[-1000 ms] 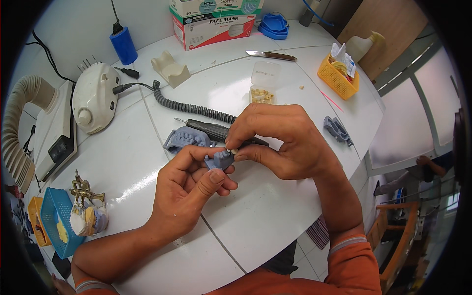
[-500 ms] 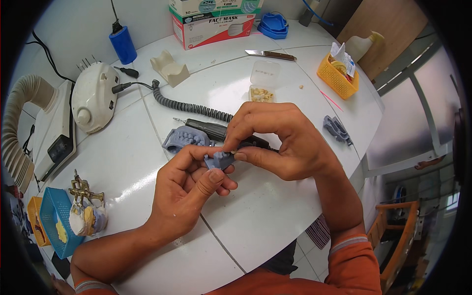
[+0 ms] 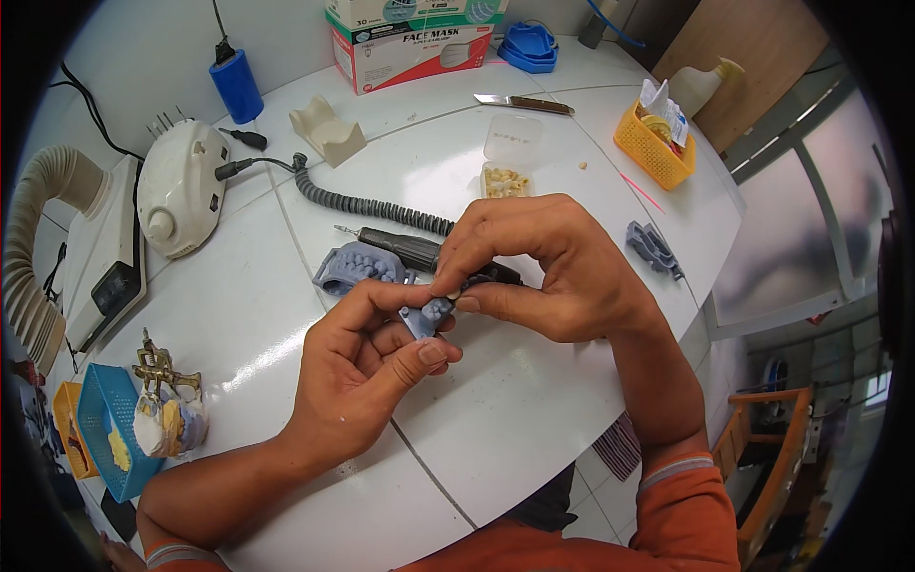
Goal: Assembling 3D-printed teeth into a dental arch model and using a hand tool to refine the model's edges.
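Observation:
My left hand (image 3: 348, 386) holds a small blue-grey dental model section (image 3: 419, 322) between thumb and fingers, its molded teeth facing up. At the top of that section, my right hand (image 3: 558, 272) pinches a tiny pale piece (image 3: 452, 296) between thumb and forefinger; the fingertips hide most of it. Just beyond my hands lies a larger blue-grey dental arch model (image 3: 360, 265). A black rotary handpiece (image 3: 398, 250) with a metal bur rests behind it, partly covered by my right hand. Farther back stands an open clear box (image 3: 505, 179) of small tooth-coloured pieces.
A white drill control unit (image 3: 186, 195) and a suction hose (image 3: 38, 238) stand at left, near a blue basket (image 3: 110, 429) and an articulator with plaster casts (image 3: 170, 419). A knife (image 3: 524, 104), mask boxes (image 3: 415, 57), yellow basket (image 3: 653, 148) and another grey model (image 3: 653, 250) lie farther off.
The dental model section has turned in my left hand, so its teeth show more plainly. My right fingers have shifted slightly at its top.

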Demonstrator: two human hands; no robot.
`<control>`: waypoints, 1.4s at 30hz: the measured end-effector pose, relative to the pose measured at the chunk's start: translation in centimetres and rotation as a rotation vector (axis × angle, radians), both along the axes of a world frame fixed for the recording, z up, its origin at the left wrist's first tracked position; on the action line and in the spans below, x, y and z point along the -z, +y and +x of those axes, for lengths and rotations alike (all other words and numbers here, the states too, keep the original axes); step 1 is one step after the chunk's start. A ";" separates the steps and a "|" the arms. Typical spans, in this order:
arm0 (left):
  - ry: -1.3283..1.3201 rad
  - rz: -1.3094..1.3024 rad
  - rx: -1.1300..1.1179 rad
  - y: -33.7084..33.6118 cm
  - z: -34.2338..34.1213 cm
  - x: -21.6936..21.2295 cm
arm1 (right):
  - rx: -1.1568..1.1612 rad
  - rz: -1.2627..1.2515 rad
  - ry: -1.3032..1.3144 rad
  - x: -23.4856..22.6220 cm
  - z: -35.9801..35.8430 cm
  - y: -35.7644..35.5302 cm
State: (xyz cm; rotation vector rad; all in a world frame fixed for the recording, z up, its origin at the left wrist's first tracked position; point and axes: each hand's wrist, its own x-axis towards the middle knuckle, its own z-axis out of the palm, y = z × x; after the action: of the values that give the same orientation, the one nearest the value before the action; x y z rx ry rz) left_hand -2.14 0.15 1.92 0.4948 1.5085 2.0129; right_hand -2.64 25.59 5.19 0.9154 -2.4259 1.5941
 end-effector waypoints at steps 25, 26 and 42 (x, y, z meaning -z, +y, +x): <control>-0.031 0.007 -0.009 0.1 -0.1 -0.2 | 0.027 -0.010 0.029 -0.1 0.0 0.0; -0.032 0.007 -0.009 0.1 -0.1 -0.3 | 0.025 0.014 0.002 -0.4 0.0 0.1; -0.046 0.020 -0.009 0.0 -0.1 -0.2 | -0.003 -0.008 -0.021 -0.2 -0.1 0.1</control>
State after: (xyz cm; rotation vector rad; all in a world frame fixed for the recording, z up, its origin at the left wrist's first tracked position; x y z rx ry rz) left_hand -2.25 0.19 2.15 0.4474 1.4668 2.0343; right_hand -2.71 25.71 5.36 0.9065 -2.4308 1.6217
